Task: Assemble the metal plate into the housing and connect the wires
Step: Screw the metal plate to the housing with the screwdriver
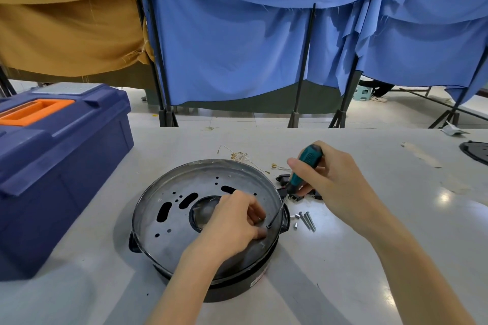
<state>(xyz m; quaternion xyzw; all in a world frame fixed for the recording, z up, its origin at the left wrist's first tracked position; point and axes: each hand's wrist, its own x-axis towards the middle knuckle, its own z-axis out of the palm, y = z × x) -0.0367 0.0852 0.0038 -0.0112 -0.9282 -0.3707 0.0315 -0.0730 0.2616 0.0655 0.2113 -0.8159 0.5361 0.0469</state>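
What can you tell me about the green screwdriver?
The screwdriver has a chunky teal and black handle and a thin dark metal shaft. The right hand grips the handle. It tilts down to the left, its tip on the metal plate near the right rim, beside the left hand.

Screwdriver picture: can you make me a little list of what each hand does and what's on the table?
Right hand: grips the green-and-black screwdriver, tip down on the metal plate
Left hand: rests on the plate, fingers curled beside the tip; anything pinched is hidden
Plate position: sits in the black housing
Loose bolts: on the table, right of the housing
Wires: behind the housing
Toolbox: blue, far left
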